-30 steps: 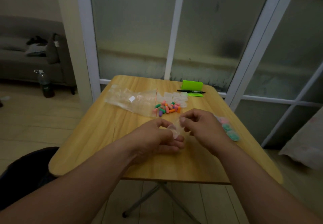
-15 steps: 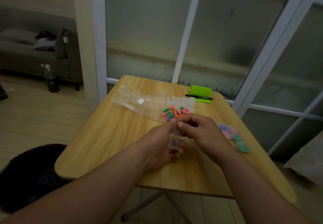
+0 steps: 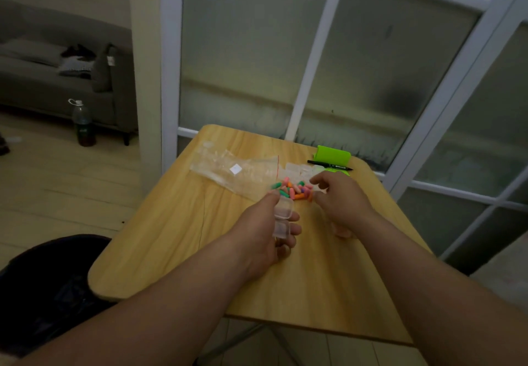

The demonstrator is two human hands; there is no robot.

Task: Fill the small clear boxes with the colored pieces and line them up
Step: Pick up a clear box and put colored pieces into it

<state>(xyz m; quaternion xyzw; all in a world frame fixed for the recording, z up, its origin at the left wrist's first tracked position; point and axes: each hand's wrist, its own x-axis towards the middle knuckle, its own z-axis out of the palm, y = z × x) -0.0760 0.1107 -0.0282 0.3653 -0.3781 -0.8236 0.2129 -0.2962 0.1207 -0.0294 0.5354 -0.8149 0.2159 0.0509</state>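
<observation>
My left hand (image 3: 265,231) grips a small clear box (image 3: 283,218) with its hinged lid open, thumb on top and fingers curled beneath. Just beyond it lies a pile of colored pieces (image 3: 294,190), green, orange, pink and purple, on the wooden table (image 3: 177,223). My right hand (image 3: 340,200) hovers at the right side of the pile with fingers loosely spread and nothing in them. Several empty clear boxes (image 3: 300,170) sit behind the pile. The filled boxes seen earlier are hidden behind my right arm.
A crumpled clear plastic bag (image 3: 231,170) lies at the table's back left. A green holder (image 3: 333,155) with a black pen (image 3: 330,165) sits at the back right. A glass door stands behind the table, a dark bin (image 3: 43,288) to its left.
My right hand let go of the box and moved forward to the pile. My left hand kept the box, its lid now open. The camera tilted and shifted right.
</observation>
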